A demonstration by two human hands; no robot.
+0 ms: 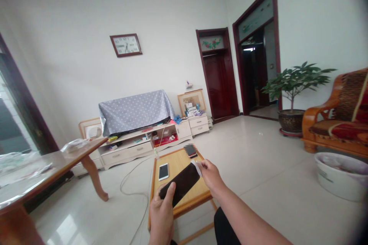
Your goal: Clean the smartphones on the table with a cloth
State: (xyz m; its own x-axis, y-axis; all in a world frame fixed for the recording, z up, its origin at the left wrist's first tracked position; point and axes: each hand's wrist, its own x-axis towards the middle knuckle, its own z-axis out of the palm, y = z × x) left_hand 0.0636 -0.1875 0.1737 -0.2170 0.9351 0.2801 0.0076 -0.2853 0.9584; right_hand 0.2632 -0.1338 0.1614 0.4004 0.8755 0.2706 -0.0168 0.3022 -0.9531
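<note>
My left hand (165, 210) is closed on the near end of a black smartphone (184, 182), thumb lying across its dark face. The phone is held tilted above a small wooden table (169, 154). At its far right end, my right hand (211, 173) pinches a thin white piece (197, 168) that looks like a tissue or wipe and touches the phone's edge. On the tabletop lies a white phone (163, 172) with a dark screen. Farther back on it is another dark, partly blurred phone-like item (191, 151).
A long table (54, 164) covered in clear plastic stands at left. Behind is a white TV cabinet (126, 157) with a cloth-covered television (138, 111). A cable (122, 183) crosses the floor. At right are a white tub (340, 176), a potted plant (291, 118) and a wooden sofa (330, 122).
</note>
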